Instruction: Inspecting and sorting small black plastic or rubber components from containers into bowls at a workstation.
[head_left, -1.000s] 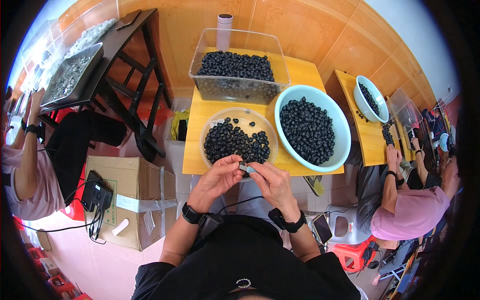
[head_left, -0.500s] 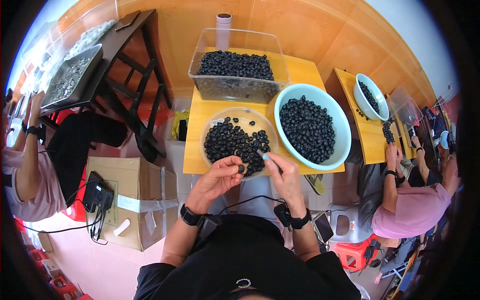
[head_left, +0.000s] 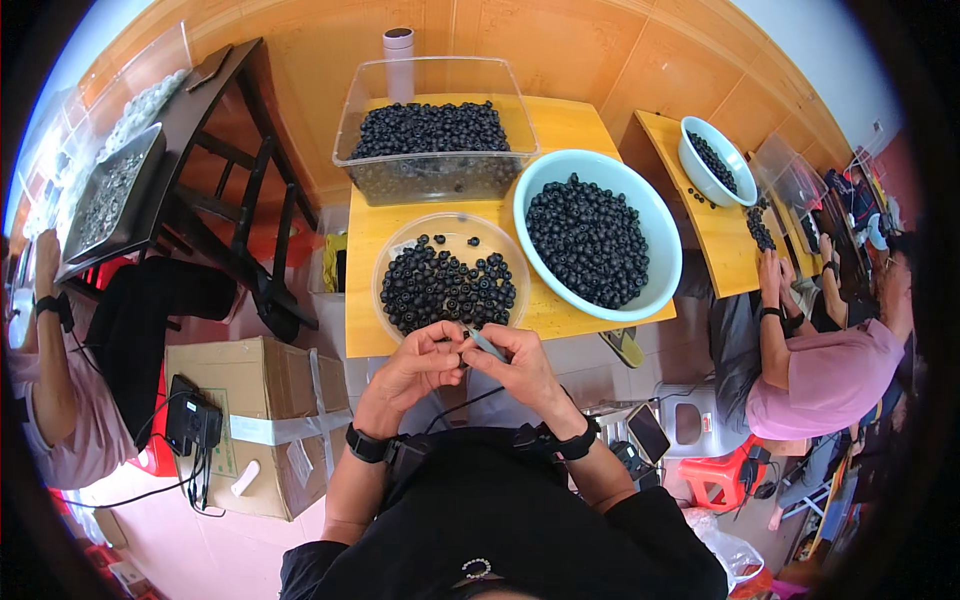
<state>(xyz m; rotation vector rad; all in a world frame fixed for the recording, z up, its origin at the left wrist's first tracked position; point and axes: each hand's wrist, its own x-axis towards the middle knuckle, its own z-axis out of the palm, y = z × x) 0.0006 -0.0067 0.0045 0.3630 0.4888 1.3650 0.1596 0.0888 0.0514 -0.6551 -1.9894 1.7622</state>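
Note:
Above the near edge of the yellow table, my two hands are together. My left hand [head_left: 412, 366] pinches a small black round piece [head_left: 463, 362] between thumb and fingers; most of it is covered. In my right hand [head_left: 525, 372] is a slim tool with a light blue-grey handle [head_left: 487, 345], its tip up against the piece. The tool's exact kind cannot be made out. Just beyond my fingers stands a round clear tub [head_left: 378, 268], with many black round pieces [head_left: 440, 288] in it, some showing a hole.
A light blue basin [head_left: 668, 245] full of black pieces stands right of the tub. Behind are a clear box [head_left: 435, 182] of such pieces and a pink bottle [head_left: 399, 68]. A cardboard box [head_left: 220, 365] sits at left. Co-workers sit on both sides.
My right hand has come left and closer to my left hand, bringing the tool to the black piece. The whole view has shifted slightly.

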